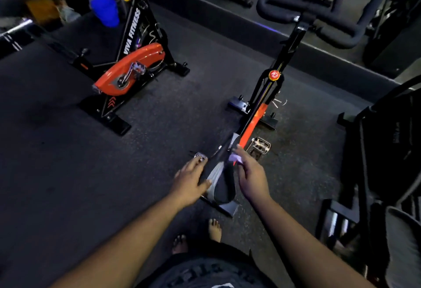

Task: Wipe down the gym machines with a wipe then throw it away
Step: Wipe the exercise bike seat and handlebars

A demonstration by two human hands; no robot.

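Observation:
A black and orange spin bike (262, 105) stands right in front of me, seen from above. Its black and grey saddle (222, 180) lies between my hands. My left hand (189, 180) rests on the saddle's left side with fingers spread and straight. My right hand (250, 171) is at the saddle's right side, near the nose, and pinches a small pale wipe (234, 158) against it. The bike's black handlebars (307, 9) are at the far end.
A second orange bike marked VIVA FITNESS (127, 64) stands to the left on the dark rubber floor (68, 162). Black machines (387, 151) crowd the right side. A mirror wall with a low ledge (227, 21) runs behind. My bare feet (214, 230) are below the saddle.

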